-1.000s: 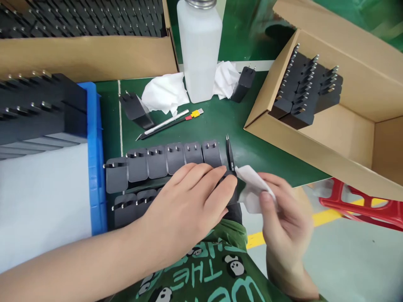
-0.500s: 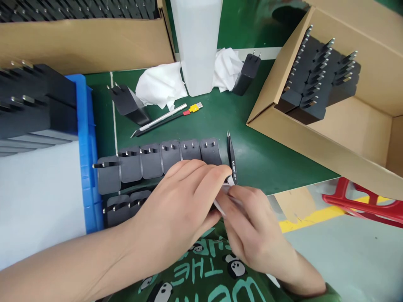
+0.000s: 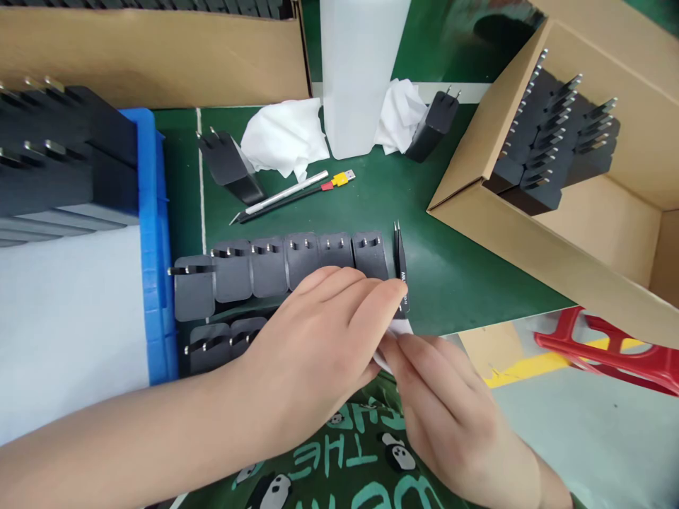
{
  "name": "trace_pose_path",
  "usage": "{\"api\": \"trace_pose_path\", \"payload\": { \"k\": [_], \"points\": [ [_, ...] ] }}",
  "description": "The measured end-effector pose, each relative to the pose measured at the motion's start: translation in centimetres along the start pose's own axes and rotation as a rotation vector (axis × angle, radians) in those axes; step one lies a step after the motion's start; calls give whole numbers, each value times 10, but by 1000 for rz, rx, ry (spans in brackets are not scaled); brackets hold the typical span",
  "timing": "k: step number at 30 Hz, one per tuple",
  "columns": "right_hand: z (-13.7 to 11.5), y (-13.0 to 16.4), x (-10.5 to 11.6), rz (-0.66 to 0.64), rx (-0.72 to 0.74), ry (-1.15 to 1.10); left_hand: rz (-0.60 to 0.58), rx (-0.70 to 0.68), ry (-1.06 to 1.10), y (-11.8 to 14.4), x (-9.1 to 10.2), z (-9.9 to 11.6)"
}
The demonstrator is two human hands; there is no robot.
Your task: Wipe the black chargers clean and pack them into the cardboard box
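My left hand (image 3: 323,346) is closed, back of the hand up, around a black object whose dark edge (image 3: 399,309) barely shows past the fingertips; the rest is hidden. My right hand (image 3: 450,403) pinches a piece of white cloth or tissue (image 3: 400,327) against that object, right beside the left fingers. Just beyond the hands lies a pair of black tweezers (image 3: 399,254), points away from me. A row of black chargers (image 3: 269,268) with prongs stands left of the tweezers. Two more chargers (image 3: 209,353) show in a nearer row, partly behind my left forearm.
A blue tray (image 3: 156,283) holds stacked chargers on the left. An open cardboard box (image 3: 556,261) with chargers stands right. At the back are a translucent white container (image 3: 358,85), crumpled tissues (image 3: 286,138), two loose chargers (image 3: 435,127), a silver pen-like tool (image 3: 289,192) and a yellow-tipped USB cable (image 3: 339,178).
My right hand has shifted a little right and toward me, and more of the white cloth shows. My left hand keeps its hold. The whole view has shifted slightly.
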State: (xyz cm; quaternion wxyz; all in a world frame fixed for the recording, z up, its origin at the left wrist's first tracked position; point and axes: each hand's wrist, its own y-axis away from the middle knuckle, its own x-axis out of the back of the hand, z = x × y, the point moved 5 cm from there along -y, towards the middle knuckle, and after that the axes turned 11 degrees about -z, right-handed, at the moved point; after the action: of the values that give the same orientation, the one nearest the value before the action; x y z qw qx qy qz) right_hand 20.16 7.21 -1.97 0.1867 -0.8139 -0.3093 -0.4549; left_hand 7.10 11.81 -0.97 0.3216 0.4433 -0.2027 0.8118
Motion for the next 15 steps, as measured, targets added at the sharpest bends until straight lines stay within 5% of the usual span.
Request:
{"api": "trace_pose_path", "payload": {
  "k": [15],
  "points": [
    [-3,-4,0,-14,-2,11,24,-10,12,1,-1,-1]
  ]
}}
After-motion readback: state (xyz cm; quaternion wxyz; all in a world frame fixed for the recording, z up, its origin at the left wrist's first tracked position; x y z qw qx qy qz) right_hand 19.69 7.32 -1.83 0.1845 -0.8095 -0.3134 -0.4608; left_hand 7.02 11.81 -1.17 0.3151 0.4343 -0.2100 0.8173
